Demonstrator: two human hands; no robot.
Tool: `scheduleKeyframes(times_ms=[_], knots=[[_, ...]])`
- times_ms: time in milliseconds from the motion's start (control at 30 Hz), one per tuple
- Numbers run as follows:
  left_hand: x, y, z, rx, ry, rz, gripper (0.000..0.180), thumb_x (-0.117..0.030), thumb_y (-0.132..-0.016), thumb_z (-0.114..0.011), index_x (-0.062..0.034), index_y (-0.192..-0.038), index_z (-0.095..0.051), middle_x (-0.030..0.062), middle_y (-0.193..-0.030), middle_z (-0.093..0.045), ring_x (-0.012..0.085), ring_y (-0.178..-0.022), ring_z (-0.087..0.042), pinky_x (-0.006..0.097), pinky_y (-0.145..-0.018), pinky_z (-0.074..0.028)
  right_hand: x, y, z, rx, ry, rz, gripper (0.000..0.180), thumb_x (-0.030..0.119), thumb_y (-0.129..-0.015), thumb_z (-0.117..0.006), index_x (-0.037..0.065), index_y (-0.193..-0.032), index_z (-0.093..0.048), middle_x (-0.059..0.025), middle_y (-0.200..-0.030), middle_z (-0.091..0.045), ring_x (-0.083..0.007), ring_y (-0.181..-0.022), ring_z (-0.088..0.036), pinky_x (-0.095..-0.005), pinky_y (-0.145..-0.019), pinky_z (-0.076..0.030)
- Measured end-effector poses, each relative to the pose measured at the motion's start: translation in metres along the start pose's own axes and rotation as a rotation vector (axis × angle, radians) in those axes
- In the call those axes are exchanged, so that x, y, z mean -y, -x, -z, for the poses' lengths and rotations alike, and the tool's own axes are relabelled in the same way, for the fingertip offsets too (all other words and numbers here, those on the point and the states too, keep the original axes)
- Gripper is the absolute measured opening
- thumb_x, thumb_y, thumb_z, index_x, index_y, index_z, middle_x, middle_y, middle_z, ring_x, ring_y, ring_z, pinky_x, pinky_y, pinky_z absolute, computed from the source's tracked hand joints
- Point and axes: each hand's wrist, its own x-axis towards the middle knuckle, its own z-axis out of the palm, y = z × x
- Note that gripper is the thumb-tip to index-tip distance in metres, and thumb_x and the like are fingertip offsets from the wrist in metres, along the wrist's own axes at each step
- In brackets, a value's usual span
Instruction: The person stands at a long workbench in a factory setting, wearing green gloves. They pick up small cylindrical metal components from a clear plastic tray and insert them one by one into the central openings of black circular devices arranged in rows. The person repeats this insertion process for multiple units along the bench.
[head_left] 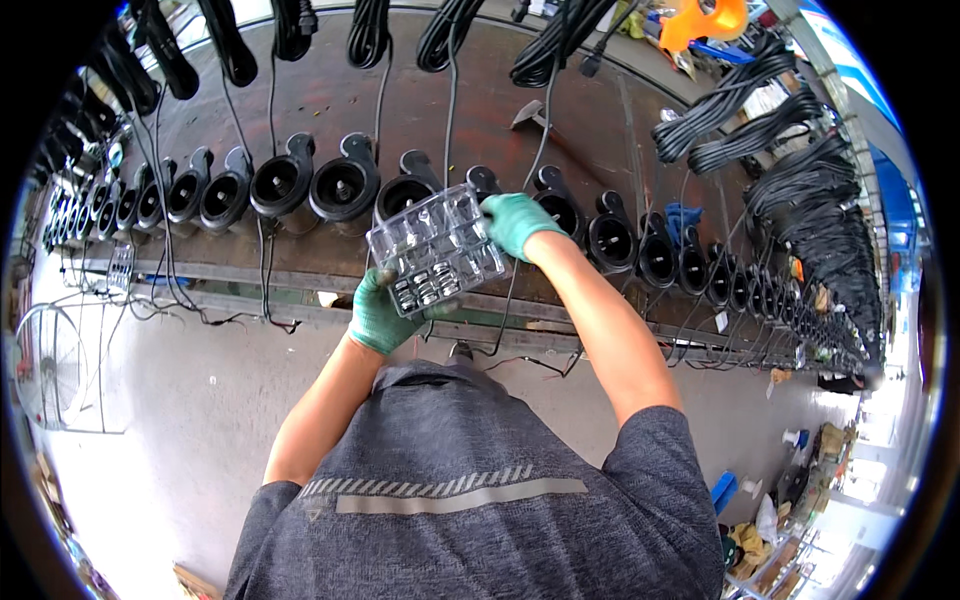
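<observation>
Both hands wear green gloves. My left hand (pixel 378 315) grips the lower left corner of a clear plastic compartment tray (pixel 437 248), which holds small metal parts in its lower cells. My right hand (pixel 515 221) holds the tray's upper right corner. The tray is tilted in the air in front of a long brown workbench (pixel 590 130). Just behind it stands a row of black round pump housings (pixel 345 188) with their openings facing me.
The row of black housings (pixel 660 255) runs the whole bench, left to right. Coiled black cables (pixel 735 100) hang and lie along the far edge and right end. A wire fan guard (pixel 50 365) stands at the left on the grey floor.
</observation>
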Motion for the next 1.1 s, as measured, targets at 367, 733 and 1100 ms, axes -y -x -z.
scheduleKeyframes(times_ms=[367,733,1100], knots=[[0.043,-0.021,-0.007,-0.085,-0.047,0.043,0.073,-0.024,-0.085,-0.075,-0.0101,-0.151,-0.048,0.0194,-0.142,-0.062,0.0384,-0.129,-0.063,0.06,-0.108,-0.054,0.007,0.126,0.009,-0.11,0.098,0.465,0.064,0.043,-0.088,-0.076,0.014,-0.144,-0.061,-0.0144,-0.125,-0.066,-0.0334,-0.106,-0.07,-0.0441,-0.089,-0.059],[0.108,-0.05,-0.008,-0.131,-0.08,0.119,0.072,-0.023,-0.084,-0.076,-0.0021,-0.148,-0.051,0.0226,-0.139,-0.065,0.039,-0.127,-0.064,0.057,-0.114,-0.049,-0.076,0.149,-0.006,-0.075,-0.233,0.409,0.047,0.032,-0.088,-0.08,0.011,-0.128,-0.068,-0.0145,-0.12,-0.071,-0.033,-0.101,-0.073,-0.0436,-0.09,-0.06],[0.117,-0.028,-0.012,-0.26,-0.113,0.001,0.081,-0.032,-0.084,-0.075,-0.0051,-0.154,-0.045,0.0208,-0.145,-0.061,0.0426,-0.129,-0.062,0.065,-0.108,-0.052,-0.146,0.088,0.017,0.043,-1.175,-0.203,0.026,0.029,-0.103,-0.069,0.004,-0.112,-0.068,-0.0052,-0.084,-0.071,-0.0114,-0.055,-0.062,-0.0276,-0.046,-0.043]])
